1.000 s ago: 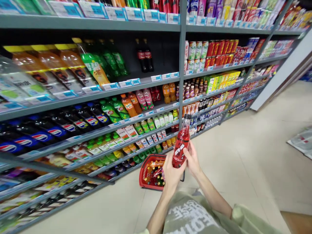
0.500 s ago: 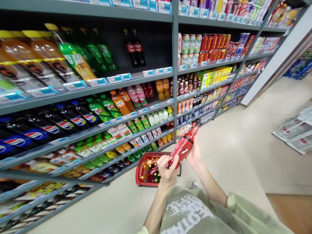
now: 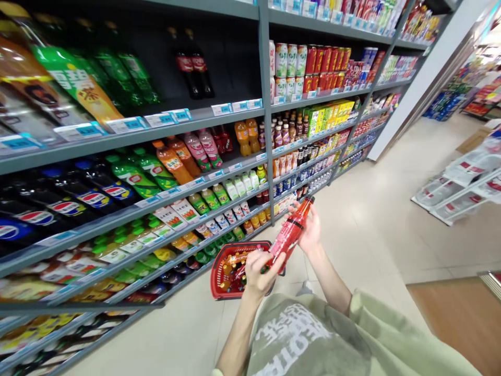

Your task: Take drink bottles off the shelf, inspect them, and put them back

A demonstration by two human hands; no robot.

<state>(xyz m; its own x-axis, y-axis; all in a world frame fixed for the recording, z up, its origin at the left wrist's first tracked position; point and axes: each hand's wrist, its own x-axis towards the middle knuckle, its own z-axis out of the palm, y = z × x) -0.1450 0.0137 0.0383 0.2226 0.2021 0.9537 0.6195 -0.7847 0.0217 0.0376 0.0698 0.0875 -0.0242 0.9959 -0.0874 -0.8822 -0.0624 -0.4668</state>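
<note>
I hold a red drink bottle (image 3: 290,234) with both hands, tilted with its cap up and to the right. My left hand (image 3: 258,271) is closed round its lower end. My right hand (image 3: 311,230) cups the upper part behind the neck. Just below and behind the bottle, a red shopping basket (image 3: 219,263) stands on the floor with several bottles in it.
Grey shelving (image 3: 258,112) full of soft drink bottles, cans and cartons runs along the left and into the distance. Pale tiled floor (image 3: 376,230) stretches to the right. Wrapped packs of water bottles (image 3: 457,190) lie on the floor at the right edge.
The bottle went from upright to tilted, cap toward the right. My view has swung right and down, so the shelves shifted left.
</note>
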